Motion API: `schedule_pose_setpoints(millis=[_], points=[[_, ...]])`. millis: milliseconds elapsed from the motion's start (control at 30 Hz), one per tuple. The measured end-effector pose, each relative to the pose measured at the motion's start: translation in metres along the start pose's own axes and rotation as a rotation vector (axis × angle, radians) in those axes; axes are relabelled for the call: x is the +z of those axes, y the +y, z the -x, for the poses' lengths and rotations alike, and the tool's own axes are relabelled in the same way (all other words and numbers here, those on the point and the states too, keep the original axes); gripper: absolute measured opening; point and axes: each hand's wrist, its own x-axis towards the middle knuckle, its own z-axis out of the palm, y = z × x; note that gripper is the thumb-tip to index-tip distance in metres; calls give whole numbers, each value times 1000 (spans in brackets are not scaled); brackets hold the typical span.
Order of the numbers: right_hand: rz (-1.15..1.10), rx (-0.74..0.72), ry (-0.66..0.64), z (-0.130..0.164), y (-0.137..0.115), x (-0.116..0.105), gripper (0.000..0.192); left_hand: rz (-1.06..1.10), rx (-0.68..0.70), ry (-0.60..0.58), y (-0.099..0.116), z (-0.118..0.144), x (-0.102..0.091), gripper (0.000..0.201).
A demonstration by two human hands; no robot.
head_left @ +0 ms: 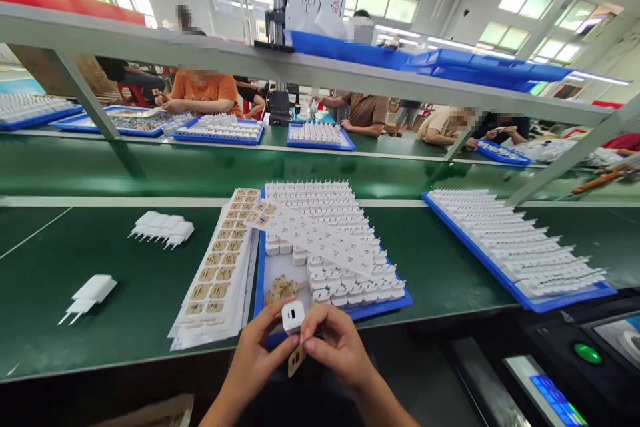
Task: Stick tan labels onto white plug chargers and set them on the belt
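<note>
My left hand (265, 340) is closed around a white plug charger (293, 315), whose end with a dark port faces up towards me. Close against it, my right hand (333, 341) pinches a small tan adhesive label (296, 361) with dark cut-outs, which hangs below the charger between both hands. Just beyond my hands, a blue tray (259, 280) holds rows of white chargers with their pins up. A mostly stripped label sheet (320, 233) lies across these chargers. Loose tan label pieces (284, 288) are heaped in the tray's near left corner.
Left of the tray lies a stack of label sheets (215, 273). Farther left are a group of chargers (163, 228) and a single charger (91, 295). Another full blue tray (520, 290) stands right. A metal shelf rail (200, 57) crosses ahead, with people seated beyond.
</note>
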Motion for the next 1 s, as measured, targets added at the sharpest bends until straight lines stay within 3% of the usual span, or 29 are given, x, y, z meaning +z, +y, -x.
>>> schedule_pose_setpoints(millis=[133, 200, 400, 600, 1000], points=[[3, 48, 7, 4, -3, 3, 19, -72, 65, 93, 6, 3, 6, 48], [23, 74, 71, 3, -4, 0, 19, -105, 100, 119, 10, 3, 6, 47], [119, 83, 243, -5, -8, -6, 11, -241, 231, 104, 20, 3, 4, 40], [215, 76, 236, -14, -11, -2, 4, -281, 364, 111, 24, 1, 5, 45], [274, 81, 200, -14, -7, 2, 8, -320, 386, 125, 32, -1, 7, 41]])
